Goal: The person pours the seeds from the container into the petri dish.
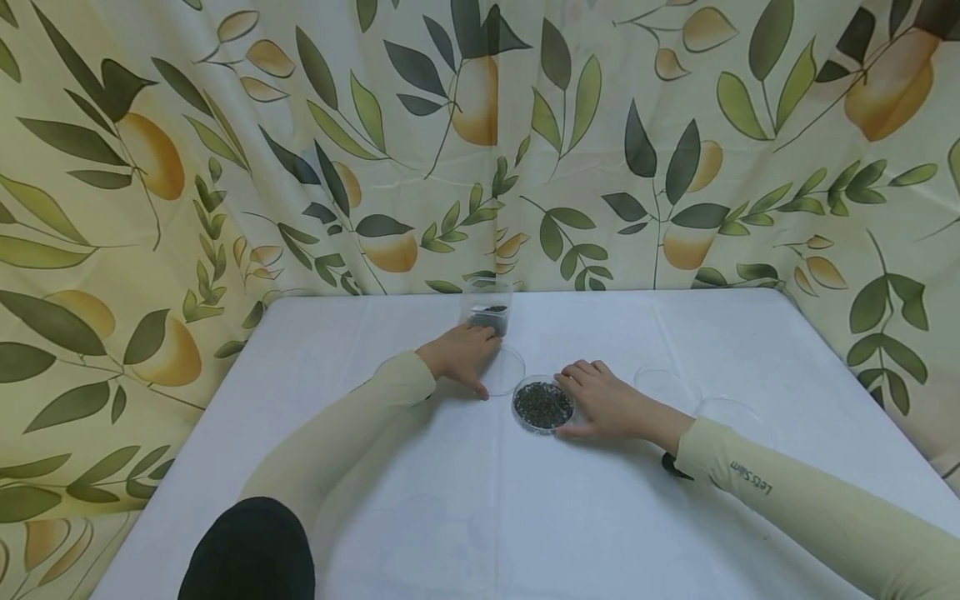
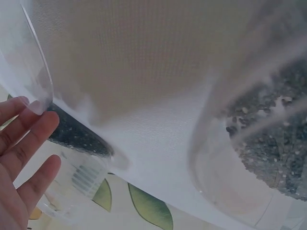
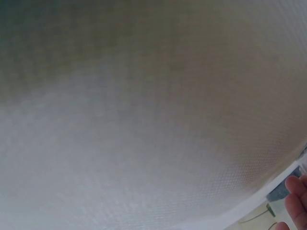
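In the head view my left hand [image 1: 461, 358] lies over the left edge of an empty clear petri dish [image 1: 512, 385]. Its fingers [image 2: 33, 143] are fairly straight, with tips right at the dish's rim in the left wrist view. Just beyond them stands a clear plastic box [image 1: 487, 293] partly filled with dark grains [image 2: 76, 132]. Beside the empty dish sits a round petri dish [image 1: 543, 406] full of dark grains. My right hand [image 1: 600, 404] holds its right side between thumb and fingers; that grip lies mostly outside the right wrist view, where only fingertips [image 3: 295, 201] show.
Two more clear round dishes or lids, one [image 1: 663, 385] behind the right forearm and another [image 1: 738, 408] further right, lie on the white-covered table [image 1: 420, 517]. A leaf-patterned curtain [image 1: 570, 208] hangs behind the table's far edge.
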Demonstrator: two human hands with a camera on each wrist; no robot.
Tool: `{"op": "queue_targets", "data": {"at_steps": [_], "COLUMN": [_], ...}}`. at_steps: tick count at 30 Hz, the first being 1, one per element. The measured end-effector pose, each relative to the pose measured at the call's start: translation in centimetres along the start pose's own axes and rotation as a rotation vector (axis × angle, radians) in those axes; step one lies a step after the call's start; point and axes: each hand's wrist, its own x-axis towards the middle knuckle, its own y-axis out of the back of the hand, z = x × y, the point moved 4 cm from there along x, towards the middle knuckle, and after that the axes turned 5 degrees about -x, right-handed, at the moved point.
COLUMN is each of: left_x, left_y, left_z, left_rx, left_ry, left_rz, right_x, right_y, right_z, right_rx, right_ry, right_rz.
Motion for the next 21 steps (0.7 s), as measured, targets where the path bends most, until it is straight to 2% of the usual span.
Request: {"op": "queue_targets", "data": {"at_steps": [6,21], "left_x": [-0.2,-0.7], "left_y": [0.7,1.9], "left_z": [0.2,0.7], "left_rx": [0.008,0.004], "left_ry": [-0.018,-0.052], "left_rz": [0.059,0.115], "right_x": [0.1,0.1], "right_y": [0.1,0.1], "right_z": [0.0,0.0], "right_rx": [0.014,0.018], "right_ry": [-0.007,-0.014], "right_rz": [-0.014,-0.024]}}
